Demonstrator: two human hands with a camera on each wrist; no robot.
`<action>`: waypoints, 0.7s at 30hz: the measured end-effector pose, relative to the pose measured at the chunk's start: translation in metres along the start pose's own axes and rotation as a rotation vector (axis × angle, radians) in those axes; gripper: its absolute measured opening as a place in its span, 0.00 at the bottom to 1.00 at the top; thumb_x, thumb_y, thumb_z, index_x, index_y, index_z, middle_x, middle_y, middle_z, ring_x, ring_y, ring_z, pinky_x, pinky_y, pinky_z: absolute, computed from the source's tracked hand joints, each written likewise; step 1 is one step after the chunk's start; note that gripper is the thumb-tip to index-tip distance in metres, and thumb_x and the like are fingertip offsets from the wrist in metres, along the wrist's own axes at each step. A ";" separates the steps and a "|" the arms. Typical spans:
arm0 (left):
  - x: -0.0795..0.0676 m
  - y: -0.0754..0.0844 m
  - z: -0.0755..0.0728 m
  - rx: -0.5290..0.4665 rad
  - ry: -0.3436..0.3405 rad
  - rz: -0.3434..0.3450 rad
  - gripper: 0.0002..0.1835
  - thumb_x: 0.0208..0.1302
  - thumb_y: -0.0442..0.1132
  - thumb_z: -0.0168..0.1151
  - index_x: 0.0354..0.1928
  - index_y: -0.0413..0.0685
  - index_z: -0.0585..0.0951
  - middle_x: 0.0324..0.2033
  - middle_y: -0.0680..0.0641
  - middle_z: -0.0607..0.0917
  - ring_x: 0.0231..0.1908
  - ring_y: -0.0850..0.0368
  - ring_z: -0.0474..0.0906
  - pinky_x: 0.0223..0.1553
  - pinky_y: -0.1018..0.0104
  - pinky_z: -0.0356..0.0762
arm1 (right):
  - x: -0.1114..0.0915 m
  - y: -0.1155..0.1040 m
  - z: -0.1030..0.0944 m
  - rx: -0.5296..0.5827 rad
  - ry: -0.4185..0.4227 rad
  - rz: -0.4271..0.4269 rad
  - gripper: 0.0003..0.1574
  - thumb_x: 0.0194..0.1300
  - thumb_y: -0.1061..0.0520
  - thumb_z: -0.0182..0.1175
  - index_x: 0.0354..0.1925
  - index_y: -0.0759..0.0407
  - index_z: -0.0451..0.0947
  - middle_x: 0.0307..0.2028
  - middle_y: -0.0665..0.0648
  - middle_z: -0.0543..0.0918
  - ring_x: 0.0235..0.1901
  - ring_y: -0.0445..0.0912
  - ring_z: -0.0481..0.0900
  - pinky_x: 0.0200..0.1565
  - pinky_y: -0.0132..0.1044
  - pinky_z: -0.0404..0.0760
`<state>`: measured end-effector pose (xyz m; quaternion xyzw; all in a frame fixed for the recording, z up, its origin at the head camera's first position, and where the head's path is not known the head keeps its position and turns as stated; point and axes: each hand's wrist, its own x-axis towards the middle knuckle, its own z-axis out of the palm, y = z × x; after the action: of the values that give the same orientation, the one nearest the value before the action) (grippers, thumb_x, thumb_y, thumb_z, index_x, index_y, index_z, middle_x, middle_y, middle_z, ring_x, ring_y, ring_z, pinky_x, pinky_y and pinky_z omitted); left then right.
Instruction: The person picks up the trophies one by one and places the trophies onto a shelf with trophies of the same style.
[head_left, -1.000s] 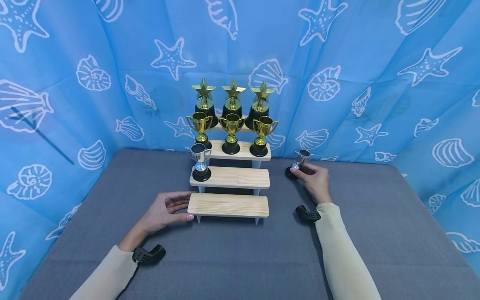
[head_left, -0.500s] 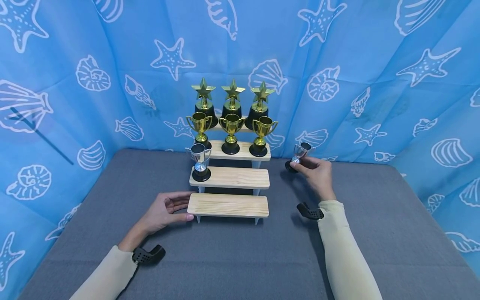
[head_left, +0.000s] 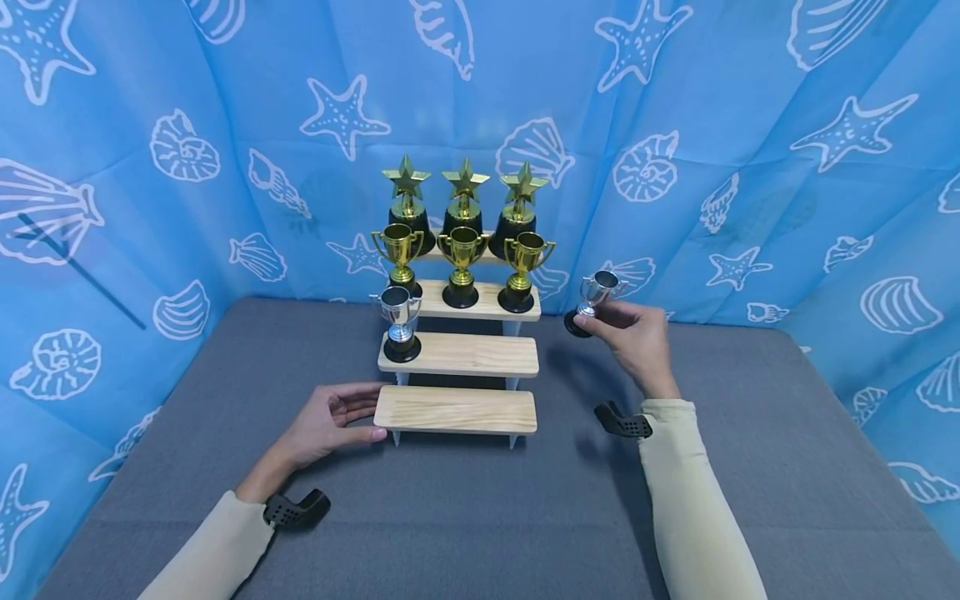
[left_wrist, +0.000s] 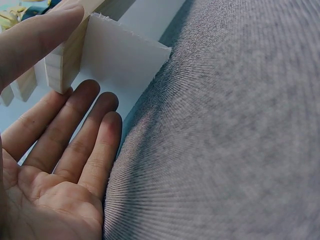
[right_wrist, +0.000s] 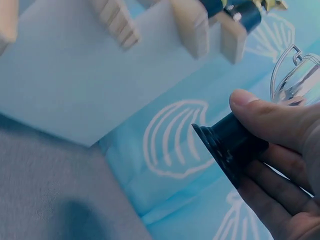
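My right hand (head_left: 633, 346) holds a small silver trophy cup (head_left: 598, 287) in the air to the right of the stand. Thumb and fingers pinch its black base (right_wrist: 235, 145), which the right wrist view shows tilted. At the left end of the stand's lowest wooden step (head_left: 457, 410), my left hand (head_left: 330, 425) rests with thumb and index fingertip at the board's corners; the other fingers (left_wrist: 102, 145) stretch out loosely beside the white side panel (left_wrist: 120, 57). A second silver trophy cup (head_left: 401, 312) stands upright at the left of the second step (head_left: 480, 356).
Three gold trophy cups (head_left: 463, 246) line the third step (head_left: 483, 302). Behind them, three gold star trophies (head_left: 467, 187) stand on the top step. The stand sits on a grey cloth-covered table (head_left: 465, 525), before a blue seashell-patterned curtain (head_left: 247, 83).
My right hand has lifted the silver trophy cup up from near the table, and it has lately shifted slightly left. My left hand has stayed at the lowest step.
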<state>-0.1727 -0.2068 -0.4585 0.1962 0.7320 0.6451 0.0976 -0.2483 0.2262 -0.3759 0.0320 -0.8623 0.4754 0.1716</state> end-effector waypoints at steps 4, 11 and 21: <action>0.000 0.000 0.000 0.000 0.001 0.001 0.36 0.56 0.27 0.74 0.65 0.25 0.71 0.62 0.27 0.75 0.57 0.57 0.80 0.61 0.63 0.79 | -0.001 -0.009 -0.003 0.008 0.000 -0.036 0.27 0.59 0.48 0.76 0.49 0.65 0.87 0.42 0.64 0.89 0.41 0.50 0.85 0.37 0.25 0.82; 0.000 -0.001 -0.001 0.006 -0.001 -0.004 0.36 0.56 0.28 0.74 0.66 0.26 0.71 0.63 0.28 0.75 0.58 0.55 0.80 0.62 0.59 0.78 | -0.004 -0.024 -0.006 0.032 0.003 -0.074 0.27 0.57 0.49 0.78 0.49 0.65 0.87 0.43 0.64 0.89 0.43 0.52 0.86 0.39 0.27 0.84; 0.000 -0.001 -0.001 -0.007 -0.004 -0.006 0.36 0.57 0.28 0.74 0.66 0.26 0.70 0.63 0.28 0.75 0.57 0.57 0.80 0.61 0.64 0.79 | -0.012 -0.042 -0.005 0.046 -0.038 -0.136 0.24 0.56 0.52 0.78 0.48 0.64 0.87 0.42 0.62 0.89 0.39 0.40 0.85 0.38 0.24 0.83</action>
<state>-0.1731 -0.2076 -0.4589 0.1949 0.7301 0.6470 0.1015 -0.2270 0.2063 -0.3436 0.1036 -0.8500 0.4817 0.1866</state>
